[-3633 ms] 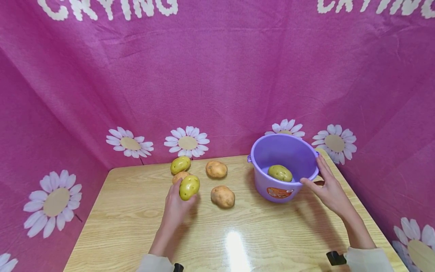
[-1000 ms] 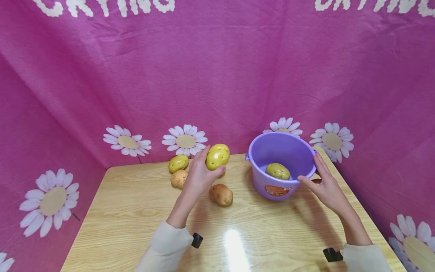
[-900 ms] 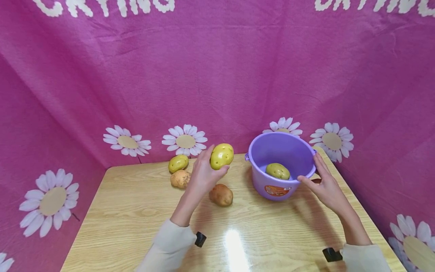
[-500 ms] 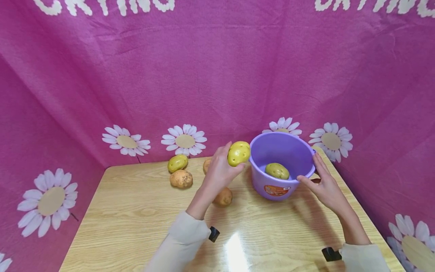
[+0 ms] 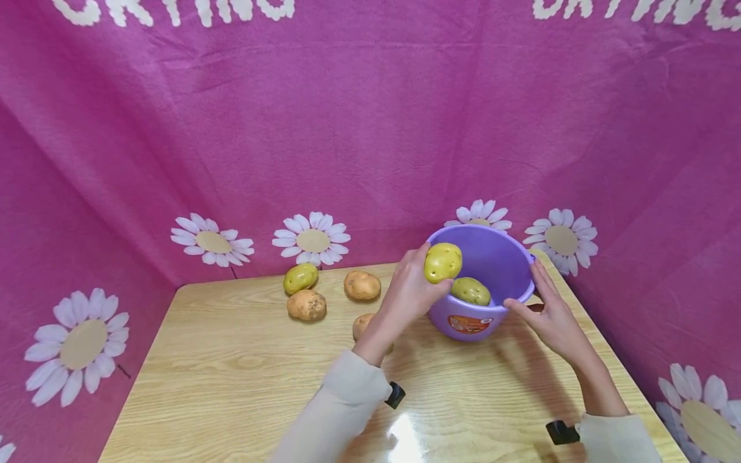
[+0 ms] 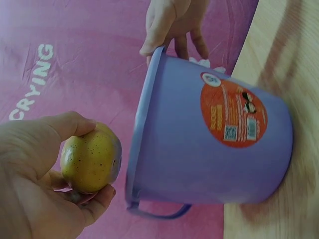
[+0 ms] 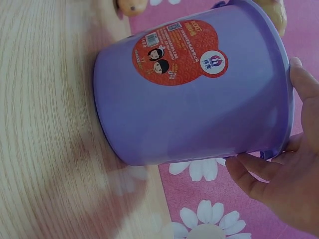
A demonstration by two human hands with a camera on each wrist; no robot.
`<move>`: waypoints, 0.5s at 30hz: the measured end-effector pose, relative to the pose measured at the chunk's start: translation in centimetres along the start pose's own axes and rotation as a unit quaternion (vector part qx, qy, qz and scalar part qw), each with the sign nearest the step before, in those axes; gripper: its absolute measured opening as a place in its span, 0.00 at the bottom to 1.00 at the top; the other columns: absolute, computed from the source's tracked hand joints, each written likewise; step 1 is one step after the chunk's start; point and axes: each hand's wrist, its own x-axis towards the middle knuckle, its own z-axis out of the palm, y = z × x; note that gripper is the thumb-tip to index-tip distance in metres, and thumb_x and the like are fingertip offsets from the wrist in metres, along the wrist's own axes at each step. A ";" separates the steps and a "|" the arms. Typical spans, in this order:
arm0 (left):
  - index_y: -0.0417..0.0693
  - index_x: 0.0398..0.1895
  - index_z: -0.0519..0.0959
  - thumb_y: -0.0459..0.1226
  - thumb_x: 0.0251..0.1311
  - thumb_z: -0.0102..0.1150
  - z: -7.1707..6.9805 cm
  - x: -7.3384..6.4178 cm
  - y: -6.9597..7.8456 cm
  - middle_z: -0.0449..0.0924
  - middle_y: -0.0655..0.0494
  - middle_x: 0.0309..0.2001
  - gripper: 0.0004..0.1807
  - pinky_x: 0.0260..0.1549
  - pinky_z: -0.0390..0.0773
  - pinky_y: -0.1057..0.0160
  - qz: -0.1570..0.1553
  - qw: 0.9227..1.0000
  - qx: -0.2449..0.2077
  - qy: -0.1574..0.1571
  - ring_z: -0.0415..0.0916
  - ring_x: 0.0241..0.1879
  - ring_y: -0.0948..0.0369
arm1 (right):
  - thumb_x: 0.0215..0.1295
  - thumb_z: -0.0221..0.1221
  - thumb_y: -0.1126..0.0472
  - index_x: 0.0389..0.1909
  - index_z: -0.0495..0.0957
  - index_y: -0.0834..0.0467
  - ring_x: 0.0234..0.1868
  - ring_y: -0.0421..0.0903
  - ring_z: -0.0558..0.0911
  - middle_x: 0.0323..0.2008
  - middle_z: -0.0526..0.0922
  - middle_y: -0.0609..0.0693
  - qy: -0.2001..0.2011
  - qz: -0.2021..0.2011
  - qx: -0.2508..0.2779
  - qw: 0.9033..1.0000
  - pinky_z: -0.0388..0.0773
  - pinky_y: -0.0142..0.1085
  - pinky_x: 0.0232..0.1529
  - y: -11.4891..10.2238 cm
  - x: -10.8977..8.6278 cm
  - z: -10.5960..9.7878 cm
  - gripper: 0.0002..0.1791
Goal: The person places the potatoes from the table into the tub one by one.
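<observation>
In the head view my left hand [image 5: 412, 283] grips a yellow-green potato [image 5: 442, 262] between thumb and fingers, at the left side of the purple bucket's [image 5: 500, 251] mouth. The left wrist view has this potato just above the rim. My right hand [image 5: 552, 315] holds the bucket by its right side, thumb at the rim and fingers along the outer wall, as the right wrist view shows too. Inside the bucket lies a green potato [image 5: 470, 292]. The bucket stands upright on the wooden table [image 5: 231, 379].
Left of the bucket lie a green potato [image 5: 300, 278] and two brown potatoes, one nearer [image 5: 307, 305] and one farther right [image 5: 362, 285]. Another brown potato [image 5: 361, 324] is partly covered by my left forearm. A pink cloth [image 5: 370, 148] with daisies hangs behind the table.
My left hand has carried the yellow-green potato rightward from above the table's left part to the bucket's mouth. The right hand and bucket have stayed in place.
</observation>
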 end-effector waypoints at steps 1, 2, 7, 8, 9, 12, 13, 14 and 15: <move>0.39 0.65 0.63 0.44 0.46 0.68 0.3 0.1 0.1 0.71 0.48 0.52 0.42 0.45 0.72 0.62 0.000 1.000 0.001 -0.002 0.69 0.48 0.58 | 0.59 0.63 0.58 0.72 0.41 0.58 0.52 0.58 0.72 0.73 0.38 0.51 0.000 -0.002 0.000 1.000 0.74 0.26 0.42 -0.1 0.0 0.0 0.49; 0.39 0.65 0.63 0.44 0.46 0.68 0.5 0.1 0.3 0.71 0.48 0.53 0.43 0.46 0.72 0.62 -0.001 1.000 0.001 -0.005 0.69 0.49 0.58 | 0.59 0.63 0.58 0.72 0.41 0.58 0.52 0.57 0.72 0.73 0.38 0.51 0.000 -0.003 0.001 1.000 0.74 0.25 0.42 -0.1 0.0 0.0 0.49; 0.39 0.67 0.61 0.45 0.47 0.67 1.7 0.4 0.8 0.69 0.46 0.57 0.43 0.53 0.69 0.62 -0.006 1.000 0.004 -0.016 0.68 0.55 0.56 | 0.59 0.63 0.58 0.72 0.41 0.58 0.52 0.56 0.72 0.73 0.39 0.52 0.004 -0.001 0.006 1.000 0.74 0.24 0.41 -0.3 0.0 0.0 0.49; 0.39 0.67 0.61 0.45 0.47 0.67 1.9 0.5 0.9 0.69 0.46 0.58 0.44 0.53 0.68 0.62 -0.006 1.000 0.005 -0.017 0.67 0.56 0.56 | 0.59 0.63 0.58 0.73 0.41 0.57 0.52 0.55 0.71 0.73 0.39 0.51 0.004 0.000 0.007 1.000 0.74 0.25 0.41 -0.3 0.0 0.0 0.49; 0.39 0.67 0.61 0.45 0.47 0.67 2.1 0.6 1.0 0.69 0.47 0.58 0.44 0.54 0.68 0.62 -0.005 1.000 0.007 -0.017 0.67 0.56 0.56 | 0.59 0.63 0.58 0.73 0.42 0.57 0.53 0.55 0.71 0.73 0.39 0.50 0.005 0.001 0.005 1.000 0.74 0.25 0.41 -0.3 -0.1 0.0 0.49; 0.40 0.67 0.61 0.46 0.47 0.67 2.7 0.7 1.2 0.68 0.49 0.59 0.44 0.54 0.68 0.62 -0.006 1.000 0.011 -0.018 0.67 0.56 0.57 | 0.59 0.63 0.58 0.73 0.41 0.56 0.56 0.55 0.69 0.73 0.39 0.48 0.004 0.001 0.004 1.000 0.74 0.26 0.41 -0.3 -0.1 0.0 0.49; 0.41 0.67 0.61 0.46 0.47 0.68 2.8 0.7 1.3 0.68 0.49 0.59 0.44 0.53 0.68 0.62 -0.008 1.000 0.011 -0.019 0.67 0.56 0.58 | 0.59 0.63 0.58 0.73 0.41 0.56 0.56 0.55 0.69 0.73 0.38 0.48 0.003 0.001 0.007 1.000 0.74 0.26 0.42 -0.3 -0.1 0.0 0.49; 0.41 0.67 0.61 0.46 0.47 0.68 3.0 0.7 1.4 0.68 0.50 0.59 0.44 0.53 0.68 0.62 -0.009 1.000 0.013 -0.020 0.67 0.55 0.59 | 0.59 0.63 0.58 0.73 0.41 0.56 0.56 0.56 0.69 0.73 0.38 0.48 0.003 0.000 0.007 1.000 0.74 0.26 0.42 -0.3 -0.1 0.0 0.49; 0.41 0.67 0.61 0.46 0.47 0.68 3.1 0.7 1.4 0.68 0.50 0.59 0.44 0.52 0.69 0.63 -0.009 1.000 0.014 -0.021 0.67 0.55 0.59 | 0.59 0.63 0.58 0.73 0.41 0.56 0.56 0.57 0.69 0.73 0.38 0.49 0.003 -0.002 0.009 1.000 0.74 0.25 0.42 -0.3 -0.1 0.1 0.49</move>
